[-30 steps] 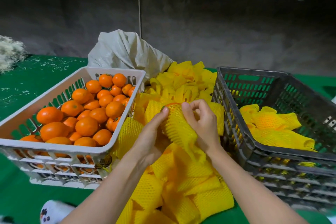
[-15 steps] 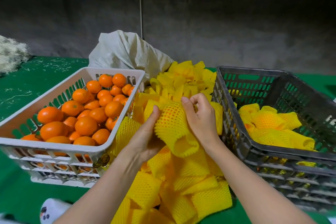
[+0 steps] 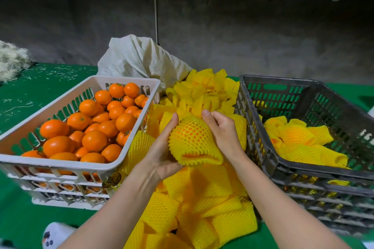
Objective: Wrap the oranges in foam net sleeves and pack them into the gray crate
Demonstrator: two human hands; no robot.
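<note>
Left hand (image 3: 162,153) cups the netted orange (image 3: 192,139) from 8 o'clock, thumb up its side | right hand (image 3: 224,131) pinches its top from 2 o'clock, fingers curled | held above the sleeve pile (image 3: 212,208) | gray crate (image 3: 273,95) at 3 o'clock, wrapped fruit (image 3: 295,133) inside | loose oranges (image 3: 95,139) at 9 o'clock

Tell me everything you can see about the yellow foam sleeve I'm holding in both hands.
The foam net sleeve is a bright yellow tube of soft-looking open mesh, bulging round an orange whose skin shows through the holes. Its open end, flattened, points toward the camera. The left hand cups it from below; the right hand grips its far upper edge. It is held above the pile of empty sleeves.
</note>
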